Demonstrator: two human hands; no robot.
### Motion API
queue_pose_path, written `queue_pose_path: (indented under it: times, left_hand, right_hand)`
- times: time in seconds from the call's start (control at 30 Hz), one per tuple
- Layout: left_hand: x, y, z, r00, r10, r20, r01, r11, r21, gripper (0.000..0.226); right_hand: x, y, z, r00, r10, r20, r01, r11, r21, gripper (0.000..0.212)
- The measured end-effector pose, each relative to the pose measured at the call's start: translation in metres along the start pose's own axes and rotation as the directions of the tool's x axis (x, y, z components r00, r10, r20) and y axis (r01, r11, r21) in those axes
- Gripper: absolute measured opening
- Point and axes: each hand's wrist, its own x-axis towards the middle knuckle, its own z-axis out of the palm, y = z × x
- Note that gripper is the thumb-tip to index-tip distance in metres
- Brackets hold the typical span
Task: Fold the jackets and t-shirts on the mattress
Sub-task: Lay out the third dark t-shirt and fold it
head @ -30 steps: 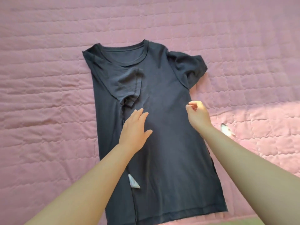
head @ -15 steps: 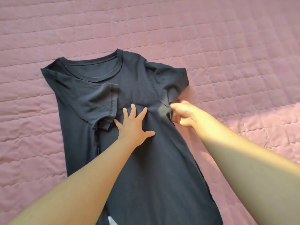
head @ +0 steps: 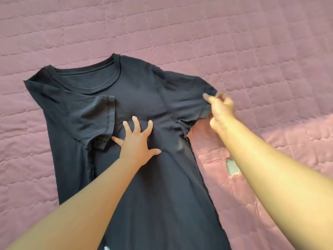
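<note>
a dark t-shirt (head: 144, 91) lies spread on the pink quilted mattress (head: 252, 42), collar (head: 93, 87) at the far end, its lower part running off the near edge of the view. its left side is folded in over the body, so the left sleeve (head: 90, 120) lies across the chest with its stitched cuff toward the right.

the left hand (head: 138, 143) presses flat on the middle of the shirt, fingers straight and spread wide, the little finger just beside the near edge of the folded sleeve. the right hand (head: 221, 109) is at the right side, over the mattress; its thumb and fingers pinch the cuff of the right sleeve (head: 185, 98), which is drawn out to the right, with creases gathered at the armpit. that hand is blurred, so how many fingers are on the cloth cannot be told. the two hands are apart, the right one farther off and to the right of the left. both forearms are bare and reach in from the near edge.

a bit of white tag (head: 106, 248) shows at the near edge beside the left forearm. just left of the right forearm a small pale grey patch (head: 232, 167) sits on the mattress; what it is cannot be told. sunlight falls on the near right part of the mattress and on the right arm.
</note>
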Motion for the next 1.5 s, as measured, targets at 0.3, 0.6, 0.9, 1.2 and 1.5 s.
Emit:
queue_pose_path:
  times: [0.3, 0.6, 0.9, 1.2, 1.5]
  left_hand:
    - [0.0, 0.003, -0.001, 1.0, -0.009, -0.009, 0.009, 0.999, 0.039, 0.097]
    - [0.0, 0.009, -0.008, 1.0, -0.015, 0.01, 0.013, 0.991, 0.133, 0.101]
    - [-0.007, 0.001, -0.011, 0.999, 0.037, 0.008, -0.036, 0.999, -0.036, 0.099]
    - [-0.012, -0.077, -0.078, 0.97, -0.133, 0.205, 0.125, -0.45, -0.884, 0.049]
    - [0.021, -0.099, -0.065, 0.928, -0.326, 0.181, 0.218, 0.078, -0.973, 0.012]
  right_hand:
    - [-0.019, 0.008, -0.017, 0.919, 0.226, 0.323, -0.136, 0.95, -0.28, 0.046]
    - [-0.016, 0.019, -0.009, 0.996, -0.022, 0.082, 0.038, 0.978, -0.206, 0.023]
    - [-0.033, -0.012, 0.011, 0.899, 0.222, 0.379, -0.273, 0.958, 0.087, 0.034]
    - [-0.127, 0.006, 0.145, 0.709, 0.044, 0.703, 0.149, 0.966, -0.211, 0.083]
    - [-0.127, 0.089, 0.092, 0.757, -0.131, 0.64, 0.592, 0.551, -0.588, 0.036]
